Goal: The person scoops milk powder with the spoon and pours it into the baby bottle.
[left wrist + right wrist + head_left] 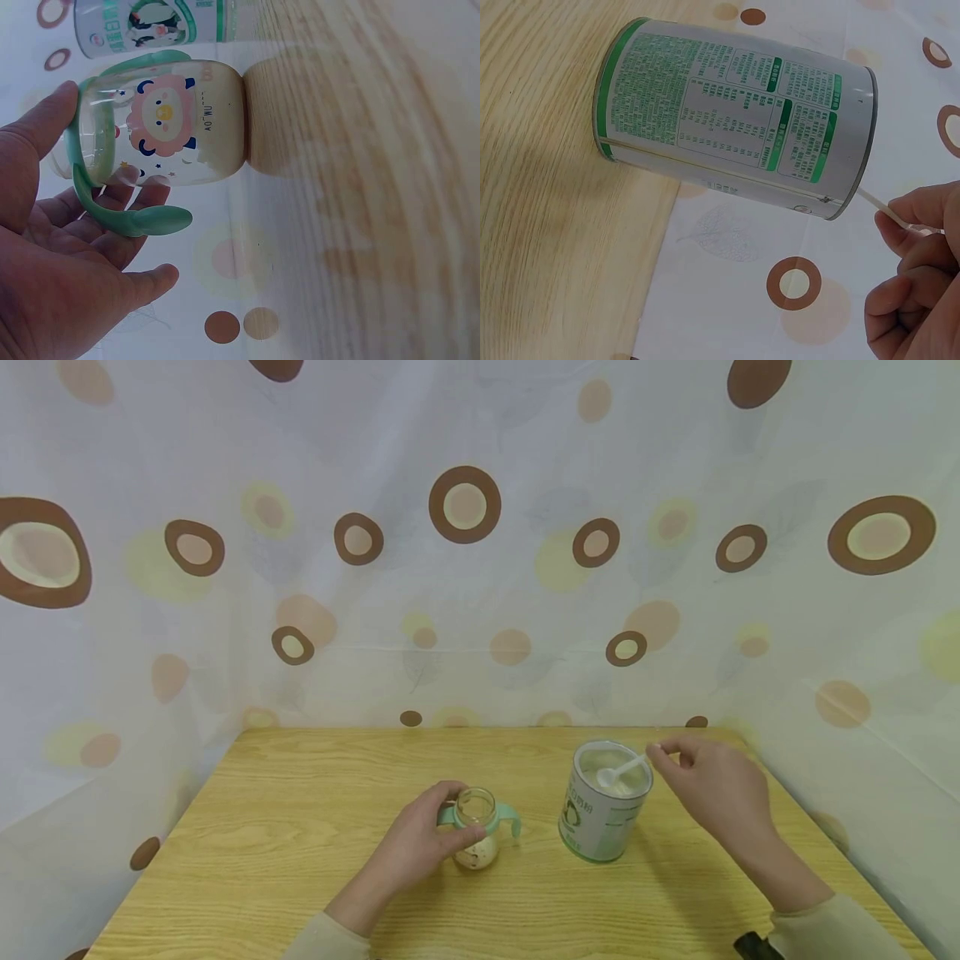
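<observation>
A clear baby bottle (pixel 477 857) with a green collar and two green handles (pixel 161 220) stands upright on the table, uncapped. Pale powder lies in its lower part, and a cartoon animal's face is printed on its side. My left hand (pixel 429 833) grips the bottle near its collar, thumb on the near side. To the right stands an open milk powder tin (pixel 600 817), white with green print. In my right hand (pixel 716 787) I pinch the handle of a white scoop (pixel 609 777) between thumb and forefinger. The scoop's bowl overlaps the tin's open mouth.
The wood-grain table (pixel 300 827) holds the bottle and tin, the tin a little farther back. A pale curtain (pixel 465 593) with brown and yellow circles hangs behind the table and along both sides.
</observation>
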`<action>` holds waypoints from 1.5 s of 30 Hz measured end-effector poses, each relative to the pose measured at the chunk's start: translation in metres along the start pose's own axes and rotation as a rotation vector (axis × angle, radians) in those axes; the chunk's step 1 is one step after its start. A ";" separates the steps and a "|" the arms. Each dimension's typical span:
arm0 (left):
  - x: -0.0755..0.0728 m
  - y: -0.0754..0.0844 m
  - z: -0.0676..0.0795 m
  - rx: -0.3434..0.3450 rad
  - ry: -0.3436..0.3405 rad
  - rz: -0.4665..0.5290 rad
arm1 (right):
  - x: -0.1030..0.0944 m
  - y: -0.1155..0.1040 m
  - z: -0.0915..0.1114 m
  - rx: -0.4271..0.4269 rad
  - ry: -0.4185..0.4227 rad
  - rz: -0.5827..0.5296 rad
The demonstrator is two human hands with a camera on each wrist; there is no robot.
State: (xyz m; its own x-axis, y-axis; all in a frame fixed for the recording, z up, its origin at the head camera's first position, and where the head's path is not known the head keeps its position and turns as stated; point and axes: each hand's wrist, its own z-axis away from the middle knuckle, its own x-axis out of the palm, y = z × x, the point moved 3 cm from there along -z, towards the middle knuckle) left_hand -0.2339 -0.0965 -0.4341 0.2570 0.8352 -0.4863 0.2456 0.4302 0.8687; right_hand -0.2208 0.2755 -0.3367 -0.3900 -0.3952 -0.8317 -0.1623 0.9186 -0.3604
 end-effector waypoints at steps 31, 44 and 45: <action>0.000 -0.002 -0.003 -0.001 -0.013 -0.001 | 0.011 0.001 -0.006 0.031 -0.147 0.103; 0.002 -0.003 -0.003 0.001 -0.009 0.000 | 0.017 0.006 -0.008 0.040 -0.191 0.075; 0.002 -0.003 -0.003 -0.002 -0.010 0.002 | 0.017 0.007 -0.008 0.039 -0.190 0.073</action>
State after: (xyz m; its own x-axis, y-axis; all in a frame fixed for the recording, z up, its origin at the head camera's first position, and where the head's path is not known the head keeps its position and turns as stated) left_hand -0.2369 -0.0952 -0.4369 0.2664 0.8327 -0.4855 0.2428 0.4294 0.8698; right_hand -0.2362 0.2749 -0.3499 -0.2209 -0.3248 -0.9196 -0.1036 0.9454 -0.3090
